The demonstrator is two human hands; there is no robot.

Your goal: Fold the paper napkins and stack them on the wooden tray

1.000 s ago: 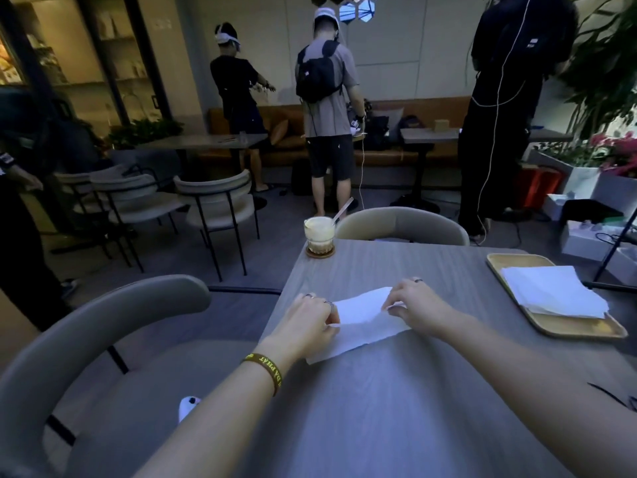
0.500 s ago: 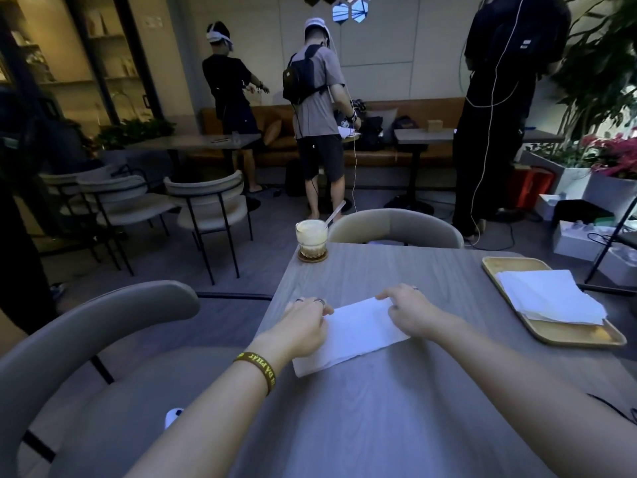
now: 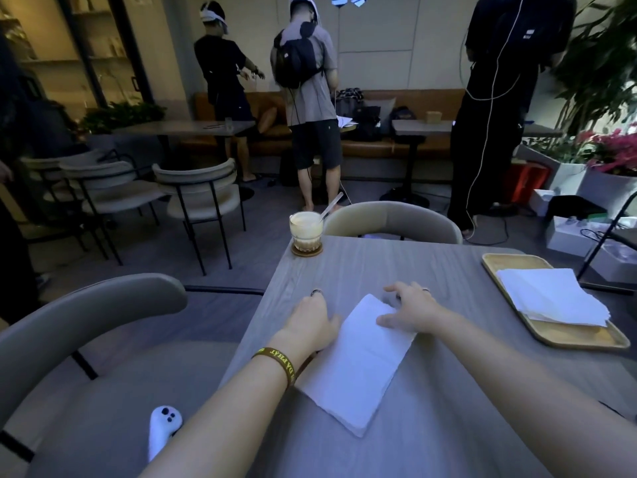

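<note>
A white paper napkin [image 3: 358,367], folded into a long rectangle, lies flat on the grey table [image 3: 431,426] in front of me. My left hand [image 3: 312,322] rests on the table at the napkin's left edge, fingers curled. My right hand [image 3: 412,310] presses flat on the napkin's far right corner, fingers spread. At the table's right edge sits the wooden tray [image 3: 568,336] holding a stack of white napkins [image 3: 548,294].
A glass drink with a straw [image 3: 306,231] stands on a coaster at the table's far left corner. Grey chairs flank the table, one opposite [image 3: 393,220] and one at my left [image 3: 86,315]. Three people stand beyond.
The napkin has turned from lying crosswise to pointing toward me. My left hand came off it to its left edge and my right hand now presses its far corner.
</note>
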